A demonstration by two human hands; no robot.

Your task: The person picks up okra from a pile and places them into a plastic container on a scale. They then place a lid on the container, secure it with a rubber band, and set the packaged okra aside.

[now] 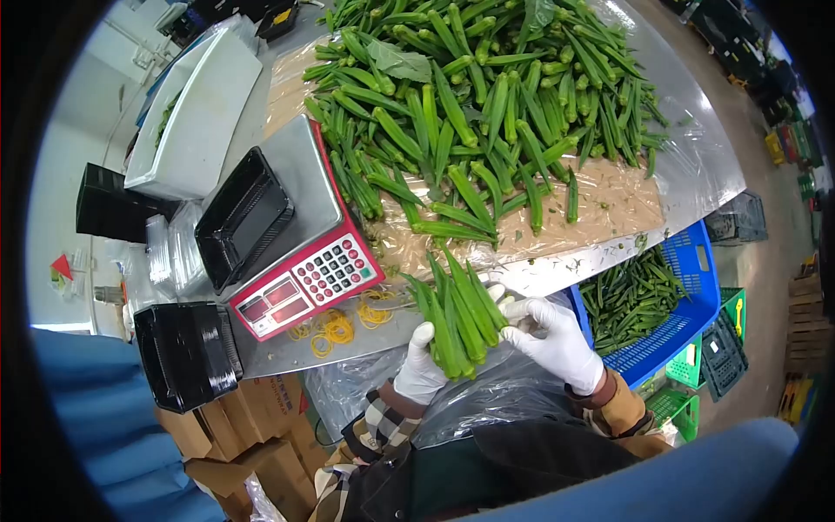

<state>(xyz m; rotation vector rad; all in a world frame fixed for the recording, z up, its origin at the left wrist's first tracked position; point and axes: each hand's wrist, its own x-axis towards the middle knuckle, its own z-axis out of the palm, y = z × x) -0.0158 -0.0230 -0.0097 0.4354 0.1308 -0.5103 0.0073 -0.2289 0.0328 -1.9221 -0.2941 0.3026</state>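
White-gloved, the left hand [421, 372] clasps okra pods [457, 322], best held gently, aligned; the right hand's [561, 344] grip beside them is unclear.

White wall [87, 113] at left — blue curtain [104, 409] below, brown floor [748, 113] beyond the metal table [696, 148].

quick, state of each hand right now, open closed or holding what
Left hand: closed around a bunch of okra.
Right hand: fingers bent at the bunch's edge; whether it grips a pod can't be told.
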